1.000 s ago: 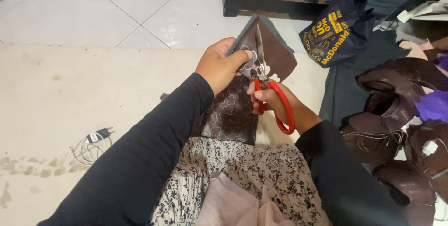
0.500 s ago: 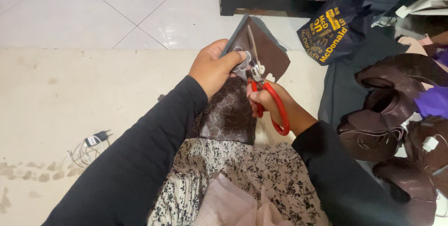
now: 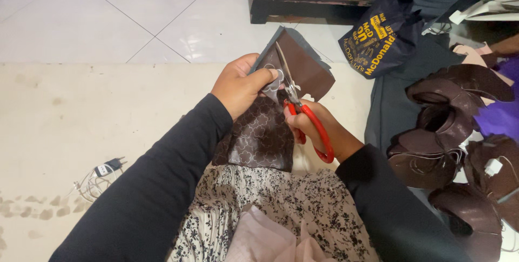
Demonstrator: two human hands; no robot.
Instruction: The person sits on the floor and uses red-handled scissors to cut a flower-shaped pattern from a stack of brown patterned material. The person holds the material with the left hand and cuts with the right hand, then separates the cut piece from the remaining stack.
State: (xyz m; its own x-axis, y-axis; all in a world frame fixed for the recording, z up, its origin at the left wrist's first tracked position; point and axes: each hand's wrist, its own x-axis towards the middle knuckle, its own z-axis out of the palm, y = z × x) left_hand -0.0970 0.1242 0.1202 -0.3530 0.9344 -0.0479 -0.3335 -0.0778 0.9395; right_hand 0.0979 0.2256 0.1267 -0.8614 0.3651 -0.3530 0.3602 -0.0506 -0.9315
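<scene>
In the middle of the frame, the left hand (image 3: pixel 238 86) pinches the upper edge of a brown patterned sheet (image 3: pixel 259 137), fingers closed on it. The right hand (image 3: pixel 313 127) grips red-handled scissors (image 3: pixel 305 121), fingers through the loops, blades partly into the sheet near its top. Judging by that, the cut seems well under way but unfinished. At the right edge lie many brown cut pieces (image 3: pixel 438 148), apparently finished.
</scene>
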